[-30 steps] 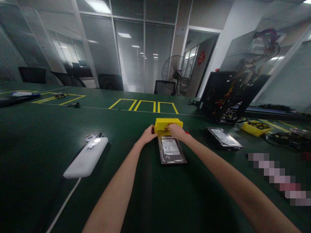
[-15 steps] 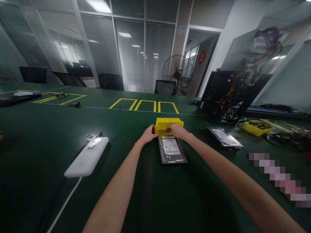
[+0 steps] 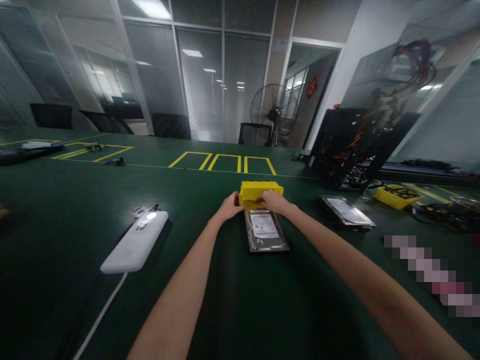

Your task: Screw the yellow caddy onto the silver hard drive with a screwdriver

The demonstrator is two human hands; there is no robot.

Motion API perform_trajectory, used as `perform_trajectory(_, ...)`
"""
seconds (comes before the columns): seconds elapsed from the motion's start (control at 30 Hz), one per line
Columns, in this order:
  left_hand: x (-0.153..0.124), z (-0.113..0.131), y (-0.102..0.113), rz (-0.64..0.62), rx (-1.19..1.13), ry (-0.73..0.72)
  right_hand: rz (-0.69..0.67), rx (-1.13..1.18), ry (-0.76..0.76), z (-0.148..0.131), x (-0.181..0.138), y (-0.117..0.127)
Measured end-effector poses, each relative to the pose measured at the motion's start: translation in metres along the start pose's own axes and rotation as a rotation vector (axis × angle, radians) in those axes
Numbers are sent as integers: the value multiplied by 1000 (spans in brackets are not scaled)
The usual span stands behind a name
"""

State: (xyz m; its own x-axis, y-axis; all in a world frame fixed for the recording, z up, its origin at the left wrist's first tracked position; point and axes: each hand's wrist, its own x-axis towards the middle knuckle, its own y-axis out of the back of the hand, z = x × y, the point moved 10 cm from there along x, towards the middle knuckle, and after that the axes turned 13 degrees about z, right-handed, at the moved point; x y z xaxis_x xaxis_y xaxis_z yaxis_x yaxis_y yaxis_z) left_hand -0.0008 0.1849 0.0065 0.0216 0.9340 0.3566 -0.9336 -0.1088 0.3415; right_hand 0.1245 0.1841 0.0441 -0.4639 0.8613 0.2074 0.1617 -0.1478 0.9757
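Observation:
A small yellow plastic bin (image 3: pixel 258 187) is tipped toward me at the far end of a hard drive (image 3: pixel 265 230). My left hand (image 3: pixel 229 208) grips the bin's left side, its fingers wrapped round the edge. Over the bin's open front, my right hand (image 3: pixel 276 201) has its fingers bent and pressed together inside. What those fingertips hold, if anything, is too small to make out. The hard drive lies flat, label up, just below both hands, and the bin hides its far end.
To the right are a second hard drive (image 3: pixel 347 212), an open computer case (image 3: pixel 348 150) and a yellow bin of cables (image 3: pixel 397 197). A white power bank (image 3: pixel 137 242) with a cable lies left. Yellow tape outlines (image 3: pixel 225 156) mark the green table (image 3: pixel 195 200). Part of what looks like another person's hand (image 3: pixel 3 211) shows at the left edge.
My hands and the tipped bin stay almost in place. The skin-coloured shape at the left edge shows slightly more.

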Motion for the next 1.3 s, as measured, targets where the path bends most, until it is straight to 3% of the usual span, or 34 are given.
perform_trajectory(0.73,-3,3,2,-5,40,10,33,-102,-29,0,1,1)
perform_trajectory(1.3,-5,9,4,9,62,29,2,-93,43,-4,-3,2)
